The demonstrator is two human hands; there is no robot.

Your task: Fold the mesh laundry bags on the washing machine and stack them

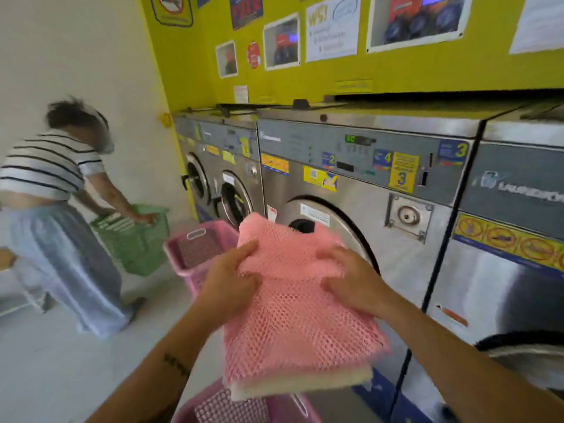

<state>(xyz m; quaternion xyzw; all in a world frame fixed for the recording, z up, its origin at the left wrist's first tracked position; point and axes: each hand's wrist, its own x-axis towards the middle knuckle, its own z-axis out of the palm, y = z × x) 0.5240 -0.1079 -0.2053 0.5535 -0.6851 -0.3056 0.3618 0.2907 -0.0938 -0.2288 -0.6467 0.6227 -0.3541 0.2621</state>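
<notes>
A pink mesh laundry bag is held up in the air in front of a steel front-loading washing machine. Its upper part is doubled over toward me. A pale cream mesh layer shows under its lower edge. My left hand grips the bag's left side at the fold. On the right side of the fold, my right hand pinches the mesh. The bag hides part of the washer's round door.
A pink plastic basket stands behind the bag on the left, another pink basket is below it. A person in a striped top bends over a green basket at the left. More washers line the yellow wall.
</notes>
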